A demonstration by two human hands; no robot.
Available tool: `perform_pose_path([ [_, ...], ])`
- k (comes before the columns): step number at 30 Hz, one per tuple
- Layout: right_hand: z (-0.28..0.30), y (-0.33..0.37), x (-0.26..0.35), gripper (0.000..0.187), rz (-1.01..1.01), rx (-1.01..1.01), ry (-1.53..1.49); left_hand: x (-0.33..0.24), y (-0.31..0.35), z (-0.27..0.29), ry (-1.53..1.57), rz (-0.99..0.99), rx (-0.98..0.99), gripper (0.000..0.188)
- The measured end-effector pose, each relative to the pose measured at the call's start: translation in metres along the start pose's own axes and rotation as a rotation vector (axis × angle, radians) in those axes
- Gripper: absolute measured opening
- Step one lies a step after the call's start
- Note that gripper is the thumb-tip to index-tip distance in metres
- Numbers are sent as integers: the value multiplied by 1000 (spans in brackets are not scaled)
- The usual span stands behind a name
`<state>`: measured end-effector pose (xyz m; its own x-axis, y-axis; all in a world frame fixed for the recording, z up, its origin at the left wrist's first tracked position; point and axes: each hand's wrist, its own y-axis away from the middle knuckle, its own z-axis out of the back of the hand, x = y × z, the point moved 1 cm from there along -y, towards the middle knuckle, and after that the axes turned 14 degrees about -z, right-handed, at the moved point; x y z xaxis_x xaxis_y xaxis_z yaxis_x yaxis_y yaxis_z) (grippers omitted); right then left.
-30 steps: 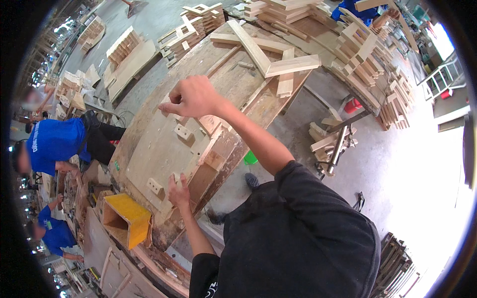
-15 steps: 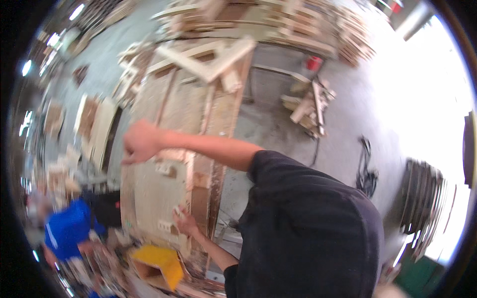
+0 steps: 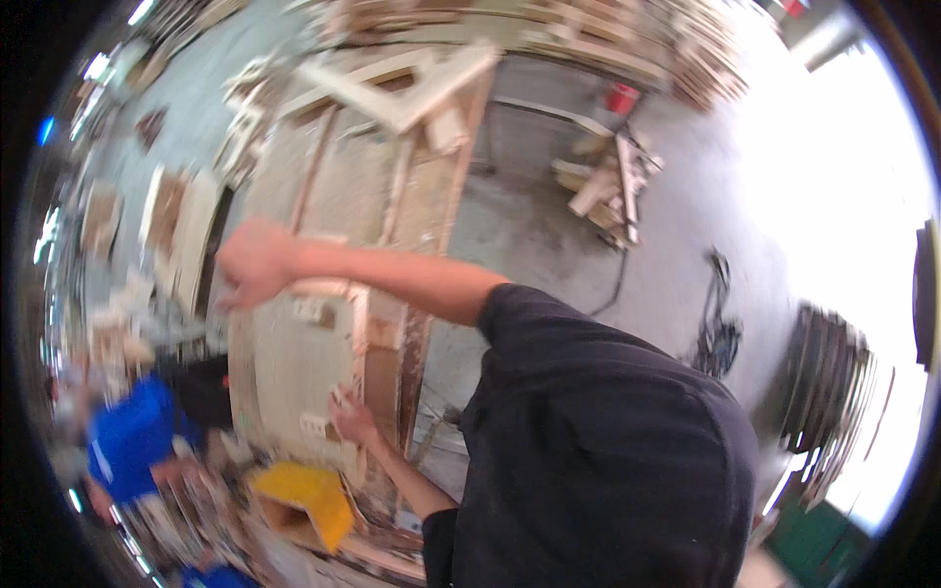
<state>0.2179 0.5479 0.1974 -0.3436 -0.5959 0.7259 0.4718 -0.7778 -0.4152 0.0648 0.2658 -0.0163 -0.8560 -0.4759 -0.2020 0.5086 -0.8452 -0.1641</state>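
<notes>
A long wooden workbench (image 3: 294, 363) of pale boards runs up the middle left. My right hand (image 3: 257, 263) reaches over its left side at arm's length; its fingers are curled in and motion blur hides anything inside. Just under that hand lies a pale wooden strip (image 3: 323, 287). My left hand (image 3: 351, 416) rests at the bench's near edge, fingertips against a small pale wooden block (image 3: 338, 395). Blur hides whether it grips the block. Another small block (image 3: 312, 310) sits on the bench between the two hands.
A yellow box (image 3: 304, 500) stands below the bench end. A person in a blue top (image 3: 132, 436) crouches at the lower left. Crossed wooden beams (image 3: 412, 78) lie on the far end. On the concrete floor are scrap timber (image 3: 608, 181), a red bucket (image 3: 619, 96) and cables (image 3: 720, 333).
The view has swung and blurred. My right hand has dropped from above the bench's middle toward its left side, still curled. My left hand stays at the near edge.
</notes>
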Motion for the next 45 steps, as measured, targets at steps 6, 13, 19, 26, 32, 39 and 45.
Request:
perform_pose_path([
  [6,11,2,3,43,-41,26,76,-19,-2,5,0,59,-3,67],
  [13,10,5,-6,40,-31,11,-33,-30,2,4,-15,109,11,70],
  [19,10,3,-5,39,-42,18,6,-25,1,6,-10,77,5,71],
  [26,7,4,-5,39,-54,-13,-8,-27,1,5,-39,81,-5,71],
  [32,8,3,-5,40,-47,-9,-8,-28,1,5,-46,63,-23,70],
  [39,7,3,-7,41,-32,-19,-26,-28,1,4,-39,74,-5,69],
  [45,7,3,-11,41,-35,-20,-46,-29,0,4,-15,78,25,73],
])
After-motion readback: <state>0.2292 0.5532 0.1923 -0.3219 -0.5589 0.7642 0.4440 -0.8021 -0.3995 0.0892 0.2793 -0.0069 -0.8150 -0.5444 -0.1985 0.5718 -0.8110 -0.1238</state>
